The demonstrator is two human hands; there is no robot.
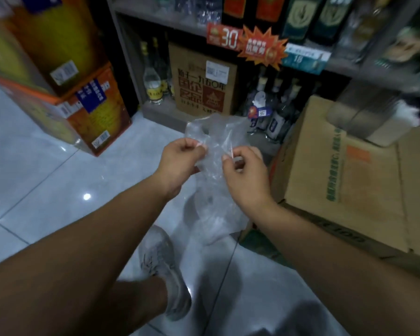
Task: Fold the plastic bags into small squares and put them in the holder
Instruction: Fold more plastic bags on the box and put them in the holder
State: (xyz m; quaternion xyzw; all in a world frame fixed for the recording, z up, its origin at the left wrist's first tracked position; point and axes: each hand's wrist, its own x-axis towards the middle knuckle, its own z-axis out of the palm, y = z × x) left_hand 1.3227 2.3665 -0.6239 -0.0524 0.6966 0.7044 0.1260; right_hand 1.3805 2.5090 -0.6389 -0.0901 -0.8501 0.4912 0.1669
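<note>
Pinching a clear plastic bag [214, 151] w/ both hands in mid-air: left hand [180, 163] curled, thumb and fingertips nipping the bag's left edge; right hand [245, 175] likewise nipping its right edge. Bag is unfolded, crumpled, hanging down between the forearms, over the tiled floor [46, 180]. Just right of the bag sits a brown cardboard box [344, 180]; below it, a grey shoe [160, 265]; beyond it, shelving w/ bottles [153, 78].

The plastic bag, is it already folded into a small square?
No, the plastic bag hangs loose and crumpled, pinched by the left hand and right hand.
</note>
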